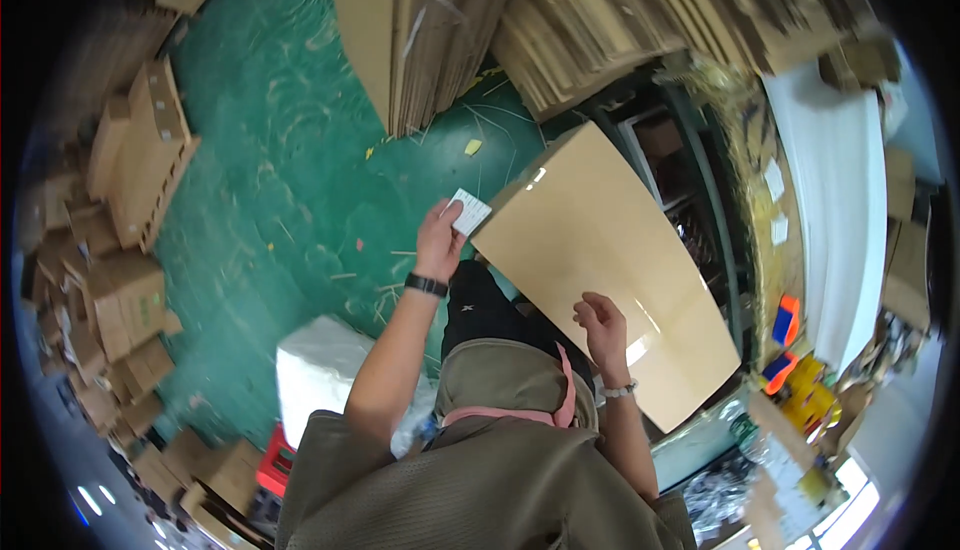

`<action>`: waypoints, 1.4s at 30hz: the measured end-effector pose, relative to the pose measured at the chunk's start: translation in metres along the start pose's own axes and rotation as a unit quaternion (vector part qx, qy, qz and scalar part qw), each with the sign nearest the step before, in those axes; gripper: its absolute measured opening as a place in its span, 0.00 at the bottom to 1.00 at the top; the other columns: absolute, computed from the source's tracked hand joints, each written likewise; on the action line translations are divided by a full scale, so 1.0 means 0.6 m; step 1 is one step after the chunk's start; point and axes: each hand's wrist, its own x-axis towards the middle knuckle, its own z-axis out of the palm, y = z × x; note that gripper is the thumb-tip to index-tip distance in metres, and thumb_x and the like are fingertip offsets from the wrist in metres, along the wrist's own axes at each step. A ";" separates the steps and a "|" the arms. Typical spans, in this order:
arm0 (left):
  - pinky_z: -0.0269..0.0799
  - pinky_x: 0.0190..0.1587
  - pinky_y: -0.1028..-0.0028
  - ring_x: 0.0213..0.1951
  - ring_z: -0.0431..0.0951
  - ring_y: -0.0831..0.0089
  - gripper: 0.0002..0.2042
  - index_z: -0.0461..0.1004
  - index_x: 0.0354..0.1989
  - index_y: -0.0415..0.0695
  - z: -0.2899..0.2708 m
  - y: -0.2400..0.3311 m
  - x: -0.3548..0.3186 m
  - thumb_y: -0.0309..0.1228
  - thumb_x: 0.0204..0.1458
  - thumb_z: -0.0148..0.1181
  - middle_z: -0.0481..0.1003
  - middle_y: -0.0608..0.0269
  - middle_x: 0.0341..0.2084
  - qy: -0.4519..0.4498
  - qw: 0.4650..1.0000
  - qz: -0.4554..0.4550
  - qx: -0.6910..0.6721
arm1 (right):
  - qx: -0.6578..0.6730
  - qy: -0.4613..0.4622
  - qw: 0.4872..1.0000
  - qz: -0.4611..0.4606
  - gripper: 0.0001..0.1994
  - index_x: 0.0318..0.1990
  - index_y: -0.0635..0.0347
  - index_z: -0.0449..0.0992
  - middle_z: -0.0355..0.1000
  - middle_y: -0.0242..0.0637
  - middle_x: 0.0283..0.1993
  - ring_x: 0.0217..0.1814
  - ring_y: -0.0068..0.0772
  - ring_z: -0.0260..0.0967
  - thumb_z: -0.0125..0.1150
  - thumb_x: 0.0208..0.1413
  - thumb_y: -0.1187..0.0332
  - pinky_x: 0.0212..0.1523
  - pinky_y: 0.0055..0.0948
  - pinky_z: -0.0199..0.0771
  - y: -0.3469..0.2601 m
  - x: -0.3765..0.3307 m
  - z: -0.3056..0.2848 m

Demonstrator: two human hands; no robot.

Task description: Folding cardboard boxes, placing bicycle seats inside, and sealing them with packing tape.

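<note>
My left hand is closed on a white printed label, thumb on top. The label is beside the near left corner of a large tan cardboard box, whose smooth top reflects the light. Whether the label touches the box I cannot tell. Over the box's near edge, my right hand has loosely bent fingers, slightly apart, with nothing visible in them. A dark band sits on my left wrist and a beaded bracelet on my right.
Flattened cardboard stacks stand ahead. Cartons crowd the left side of the green floor, where scraps and straps lie. A white wrapped bundle and a red object are near my left. Orange-and-blue tape dispensers lie at the right.
</note>
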 end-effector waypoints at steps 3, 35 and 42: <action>0.77 0.48 0.70 0.45 0.79 0.67 0.25 0.60 0.62 0.36 -0.053 -0.024 0.081 0.25 0.57 0.60 0.75 0.55 0.45 -0.025 0.998 -0.044 -0.035 | -0.062 -0.022 0.998 0.012 0.16 0.52 0.71 0.73 0.77 0.39 0.40 0.40 0.25 0.74 0.60 0.61 0.68 0.44 0.24 0.74 -0.011 0.009 0.004; 0.59 0.65 0.69 0.64 0.65 0.62 0.45 0.61 0.66 0.36 0.043 0.014 0.016 0.63 0.51 0.57 0.65 0.49 0.63 -0.233 0.766 -0.111 0.589 | -0.413 0.464 0.731 0.280 0.28 0.49 0.69 0.74 0.78 0.45 0.33 0.26 0.41 0.75 0.55 0.59 0.47 0.24 0.45 0.76 0.646 -0.011 -0.687; 0.54 0.69 0.63 0.69 0.56 0.49 0.62 0.54 0.67 0.27 0.072 -0.025 0.052 0.78 0.40 0.47 0.53 0.37 0.68 -0.117 0.724 0.021 0.680 | -0.338 0.315 0.874 0.148 0.30 0.48 0.70 0.75 0.78 0.46 0.34 0.28 0.43 0.76 0.53 0.59 0.44 0.27 0.45 0.76 0.489 0.364 -0.341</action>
